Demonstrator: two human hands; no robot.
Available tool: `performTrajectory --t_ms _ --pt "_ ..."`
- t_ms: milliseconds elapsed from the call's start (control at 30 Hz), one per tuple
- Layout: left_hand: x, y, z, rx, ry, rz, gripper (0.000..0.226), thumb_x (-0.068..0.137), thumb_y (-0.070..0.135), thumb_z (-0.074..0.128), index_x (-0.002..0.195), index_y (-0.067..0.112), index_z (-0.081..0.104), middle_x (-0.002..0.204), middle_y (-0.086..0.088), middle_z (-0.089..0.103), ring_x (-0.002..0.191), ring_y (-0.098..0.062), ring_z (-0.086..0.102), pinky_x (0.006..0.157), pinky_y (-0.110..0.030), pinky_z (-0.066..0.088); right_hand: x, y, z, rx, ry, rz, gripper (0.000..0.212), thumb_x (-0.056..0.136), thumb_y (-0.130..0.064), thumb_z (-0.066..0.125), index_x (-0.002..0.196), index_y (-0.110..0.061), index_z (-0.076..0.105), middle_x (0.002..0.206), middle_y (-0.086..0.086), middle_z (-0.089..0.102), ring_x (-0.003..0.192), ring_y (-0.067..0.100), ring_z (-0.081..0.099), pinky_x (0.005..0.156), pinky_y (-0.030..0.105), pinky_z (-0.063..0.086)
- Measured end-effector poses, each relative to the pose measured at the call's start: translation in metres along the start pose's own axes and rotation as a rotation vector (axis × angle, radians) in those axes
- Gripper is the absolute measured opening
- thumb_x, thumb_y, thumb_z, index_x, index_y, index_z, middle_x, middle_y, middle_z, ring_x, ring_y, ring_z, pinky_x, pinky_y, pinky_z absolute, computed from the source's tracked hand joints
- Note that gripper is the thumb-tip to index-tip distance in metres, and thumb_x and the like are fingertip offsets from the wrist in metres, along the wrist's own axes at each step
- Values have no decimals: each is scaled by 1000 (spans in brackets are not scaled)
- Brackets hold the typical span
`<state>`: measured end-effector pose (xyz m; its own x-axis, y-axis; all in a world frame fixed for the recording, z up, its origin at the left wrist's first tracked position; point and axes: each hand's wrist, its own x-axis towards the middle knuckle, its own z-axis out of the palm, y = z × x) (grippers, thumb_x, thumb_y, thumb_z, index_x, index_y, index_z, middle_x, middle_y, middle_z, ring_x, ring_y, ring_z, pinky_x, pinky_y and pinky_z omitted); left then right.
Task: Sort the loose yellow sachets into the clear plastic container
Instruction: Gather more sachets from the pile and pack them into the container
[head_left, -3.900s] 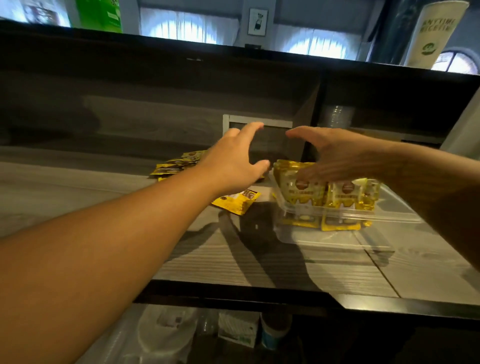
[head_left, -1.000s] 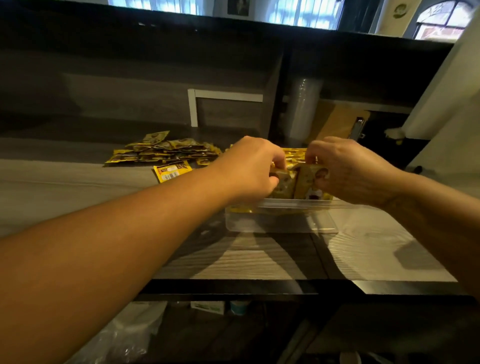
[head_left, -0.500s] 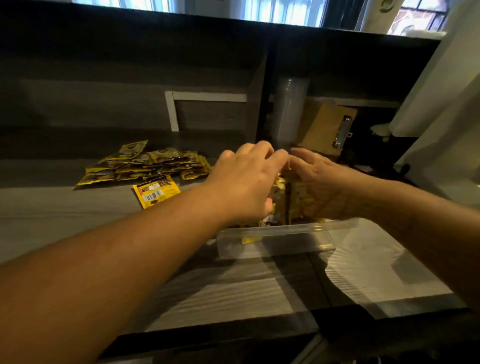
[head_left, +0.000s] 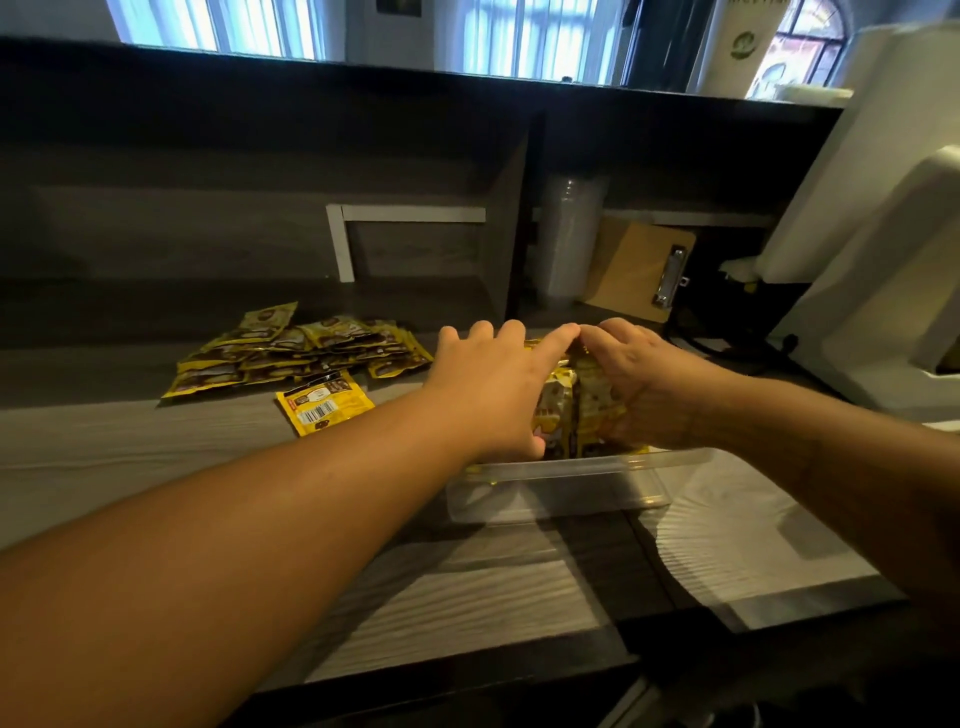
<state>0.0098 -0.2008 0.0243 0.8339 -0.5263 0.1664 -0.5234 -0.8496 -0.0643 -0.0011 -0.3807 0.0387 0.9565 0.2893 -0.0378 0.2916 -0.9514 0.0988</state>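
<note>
A clear plastic container stands on the grey wooden counter. Upright yellow sachets fill it. My left hand presses against the left side of that upright stack, fingers stretched over its top. My right hand cups the stack from the right, and the fingertips of both hands meet above it. To the left, a heap of loose yellow sachets lies flat on the counter. One single sachet lies apart, barcode side up, nearer to me.
Behind the container a stack of clear cups and a brown clipboard lean in a shelf bay. A white machine stands at the right. The counter's dark front edge runs close to me.
Both hands were apart in the air earlier, then came down onto the sachets in the container. In the last half second they stay pressed around the stack; the view shifted slightly.
</note>
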Motion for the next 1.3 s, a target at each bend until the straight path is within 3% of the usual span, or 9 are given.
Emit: performTrajectory --t_ms 200,300,433,600,733,867,1033,1167,1300 --pt "-5 -8 -11 -187 -60 3 111 73 68 72 154 44 1 164 -3 19 150 -34 16 113 -69 15 -4 -11 -16 -125 -95 52 114 71 -48 81 152 -29 5 156 2 17 144 26 17 113 62 23" --pt "-20 -25 -23 -369 7 -12 97 78 72 62 154 46 8 165 2 16 152 -30 11 115 -69 12 -4 -20 -35 -117 -161 65 121 71 -48 81 154 -31 -6 161 3 4 148 29 7 111 69 18" --pt "-48 -67 -23 -506 158 -121 71 88 63 56 149 44 26 153 6 36 141 -22 34 110 -62 33 7 -50 -61 23 -108 56 110 78 -29 80 155 -30 2 164 4 7 148 27 13 117 51 25" --pt "-87 -134 2 -400 187 -367 59 92 42 61 146 36 38 146 2 45 132 -23 44 105 -52 42 33 -131 -71 104 98 -78 88 85 -30 73 154 -27 18 160 1 24 143 22 28 111 32 30" --pt "-119 -185 30 -294 201 -505 58 92 38 62 145 32 41 146 1 46 135 -24 41 110 -52 37 65 -192 -56 200 103 -153 80 85 -24 71 152 -29 26 154 3 33 138 25 36 109 36 36" --pt "-134 -210 55 -312 217 -602 59 94 28 60 149 31 38 161 1 29 150 -21 19 120 -55 19 87 -236 -27 425 115 -51 70 88 -9 63 150 -23 33 148 4 42 134 24 42 105 35 39" --pt "-128 -216 67 -331 114 -635 63 95 36 52 153 34 29 166 -1 13 153 -23 5 120 -57 11 111 -256 25 423 124 117 67 88 -24 63 149 -24 35 157 3 33 147 28 22 117 49 27" --pt "-129 -222 71 -360 148 -661 62 92 37 55 151 33 33 161 -3 28 148 -26 24 115 -55 27 113 -259 51 389 211 204 57 93 -39 56 146 -27 39 149 0 44 139 26 36 111 44 36" --pt "-128 -225 70 -348 200 -675 50 93 38 59 141 33 48 144 2 47 131 -25 45 105 -47 40 116 -260 48 382 272 149 55 95 -25 59 145 -31 39 135 -1 58 121 22 55 91 39 53"
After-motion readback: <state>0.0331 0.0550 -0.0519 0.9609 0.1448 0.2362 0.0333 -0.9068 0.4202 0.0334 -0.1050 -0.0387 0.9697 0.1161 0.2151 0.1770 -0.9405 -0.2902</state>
